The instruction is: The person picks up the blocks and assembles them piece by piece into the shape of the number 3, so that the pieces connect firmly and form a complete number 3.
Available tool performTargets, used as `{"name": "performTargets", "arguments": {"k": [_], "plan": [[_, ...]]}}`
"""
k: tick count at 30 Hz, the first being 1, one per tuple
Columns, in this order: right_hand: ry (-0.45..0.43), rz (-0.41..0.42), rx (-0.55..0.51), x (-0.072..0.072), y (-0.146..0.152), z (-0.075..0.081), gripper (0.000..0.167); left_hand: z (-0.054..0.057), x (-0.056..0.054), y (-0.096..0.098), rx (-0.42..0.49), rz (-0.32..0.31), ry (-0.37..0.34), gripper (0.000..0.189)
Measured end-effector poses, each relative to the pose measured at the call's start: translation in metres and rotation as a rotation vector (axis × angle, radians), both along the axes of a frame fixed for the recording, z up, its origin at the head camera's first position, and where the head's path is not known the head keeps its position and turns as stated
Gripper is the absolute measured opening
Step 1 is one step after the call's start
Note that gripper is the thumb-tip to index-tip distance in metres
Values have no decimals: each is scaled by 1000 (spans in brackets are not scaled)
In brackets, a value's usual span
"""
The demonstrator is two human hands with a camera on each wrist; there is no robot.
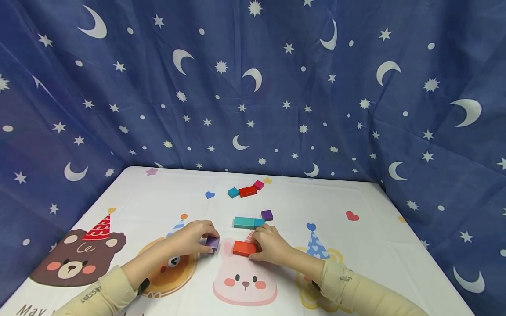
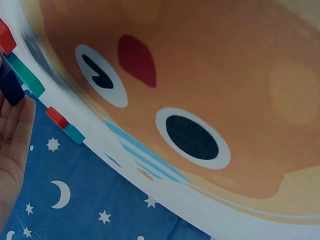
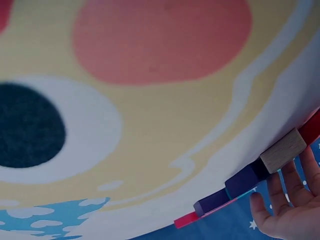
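Note:
My left hand pinches a small purple block between thumb and fingers; the same block looks dark at the left edge of the left wrist view. Just to its right, across a narrow gap, a red block lies on the tabletop. Its right end is gripped by the thumb and fingers of my right hand. In the right wrist view a bare-wood block face shows at those fingers, against the red. Behind the right hand, a long teal block meets a blue block, with a dark purple block near its corner.
Farther back, a small blue block, a red block and a pink block form a slanting row. The white tablecloth has printed cartoon animals. A blue star-and-moon curtain hangs behind the table and along both sides.

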State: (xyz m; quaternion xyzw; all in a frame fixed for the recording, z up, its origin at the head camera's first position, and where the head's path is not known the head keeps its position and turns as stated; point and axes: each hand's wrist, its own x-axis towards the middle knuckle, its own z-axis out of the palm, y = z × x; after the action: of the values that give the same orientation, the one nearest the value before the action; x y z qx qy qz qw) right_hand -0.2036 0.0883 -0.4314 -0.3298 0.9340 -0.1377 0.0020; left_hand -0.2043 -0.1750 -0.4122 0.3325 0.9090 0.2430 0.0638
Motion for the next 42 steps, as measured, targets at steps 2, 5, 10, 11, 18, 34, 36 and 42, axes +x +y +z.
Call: {"name": "performTargets", "arguments": {"k": [2, 5, 10, 11, 18, 34, 36, 42], "plan": [[5, 8, 6, 0, 0, 0, 30, -1, 1, 1, -6, -7, 5, 30], [16, 23, 4, 0, 1, -1, 30, -2, 1, 3, -30, -16, 11, 29], [25, 32, 1, -1, 2, 1, 30, -1, -2, 12, -70, -34, 21, 29], [24, 31, 4, -1, 2, 2, 30, -1, -3, 14, -71, -39, 22, 29], [24, 42, 37, -3, 0, 7, 33, -2, -17, 29, -63, -101, 37, 28], [5, 58, 48, -4, -6, 13, 32, -2, -29, 41, -124, -192, 28, 29], [-4, 56, 43, -3, -6, 11, 33, -2, -29, 41, -125, -194, 19, 29], [19, 41, 26, -3, -6, 8, 32, 0, -28, 41, -133, -187, 7, 29]]}}
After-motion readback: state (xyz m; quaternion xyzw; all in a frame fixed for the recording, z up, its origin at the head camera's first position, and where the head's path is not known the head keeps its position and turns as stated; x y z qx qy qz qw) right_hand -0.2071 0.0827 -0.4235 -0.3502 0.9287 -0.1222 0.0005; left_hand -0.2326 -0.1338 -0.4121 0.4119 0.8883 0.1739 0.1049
